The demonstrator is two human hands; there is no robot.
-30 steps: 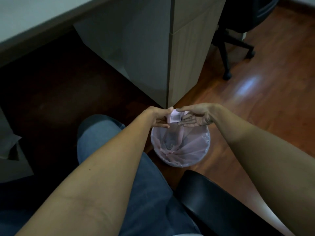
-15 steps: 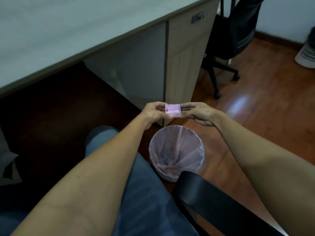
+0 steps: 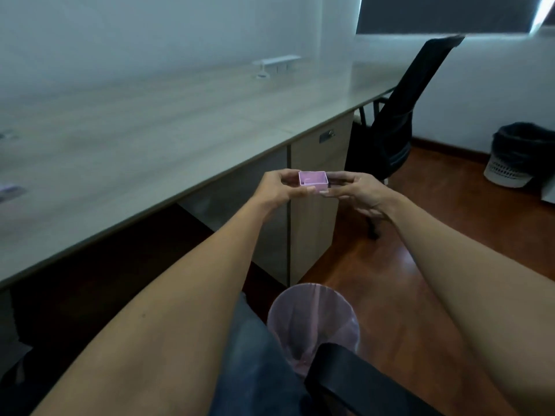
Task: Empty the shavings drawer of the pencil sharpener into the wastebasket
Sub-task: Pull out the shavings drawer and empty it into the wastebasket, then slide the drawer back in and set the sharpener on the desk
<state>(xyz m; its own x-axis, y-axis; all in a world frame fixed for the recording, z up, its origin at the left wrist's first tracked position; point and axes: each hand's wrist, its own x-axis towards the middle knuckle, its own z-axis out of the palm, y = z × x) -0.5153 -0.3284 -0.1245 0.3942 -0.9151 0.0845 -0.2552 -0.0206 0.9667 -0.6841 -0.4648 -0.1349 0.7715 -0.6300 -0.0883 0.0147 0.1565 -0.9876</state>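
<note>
In the head view, the left hand (image 3: 277, 190) and the right hand (image 3: 357, 193) pinch between closed fingertips the small pink plastic drawer (image 3: 313, 180), a rectangular box with its open side up, while the round wastebasket (image 3: 312, 319) with thin pinkish liner stands well below them.

I saw a pale pink shavings drawer (image 3: 312, 179) and a wastebasket (image 3: 312, 319) lined with a translucent pink bag. The desk (image 3: 150, 139) had a light grey wood grain, the floor (image 3: 450, 223) was reddish-brown wood. The office chair (image 3: 393, 136) was black, my trousers (image 3: 249, 355) blue denim.
</note>
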